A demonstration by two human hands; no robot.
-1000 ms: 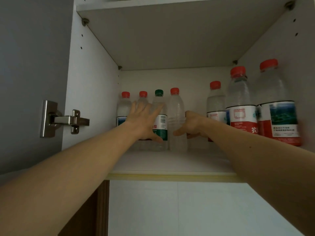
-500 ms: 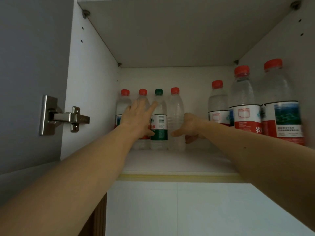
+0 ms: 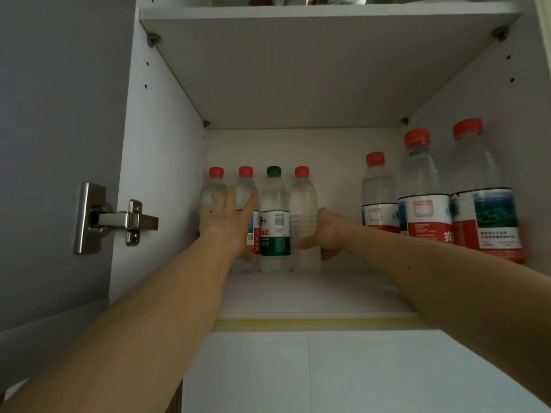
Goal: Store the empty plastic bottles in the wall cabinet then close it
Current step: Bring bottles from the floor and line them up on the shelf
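Inside the open wall cabinet (image 3: 298,296) a row of small bottles stands at the back left: two red-capped bottles (image 3: 215,181) (image 3: 246,180), a green-capped bottle (image 3: 274,216) and an unlabelled red-capped bottle (image 3: 302,204). My left hand (image 3: 232,222) lies flat with fingers spread against the two left bottles. My right hand (image 3: 326,236) is curled on the lower right side of the unlabelled bottle, thumb across its front.
Three bigger red-capped bottles (image 3: 378,198) (image 3: 423,186) (image 3: 483,189) line the right wall. The grey cabinet door (image 3: 44,144) stands open at the left on a metal hinge (image 3: 116,219). An upper shelf (image 3: 328,13) is overhead. White wall tiles (image 3: 328,374) are below.
Both hands have reached deeper into the cabinet. My left hand slid left off the green-capped bottle onto the two left ones. The unlabelled bottle moved back into line with the row.
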